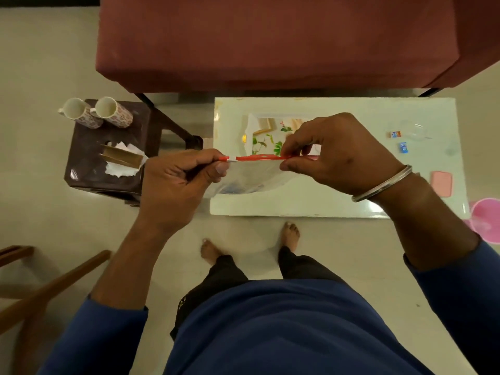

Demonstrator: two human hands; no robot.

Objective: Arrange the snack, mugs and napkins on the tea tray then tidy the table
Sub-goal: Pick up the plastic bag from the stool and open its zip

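White glossy table below, both hands raised, left hand and right hand fingers pinching zip bag red seal

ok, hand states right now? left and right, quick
Left hand: fingers pinching the slider end of the zip bag at its red strip.
Right hand: fingers pinching the same bag's red strip further along.

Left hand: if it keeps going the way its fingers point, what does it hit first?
Likely the right hand. The left hand pinches the slider end of the zip bag, its fingers pointing along the red seal toward the right hand pinching the far end. Depth is unclear.
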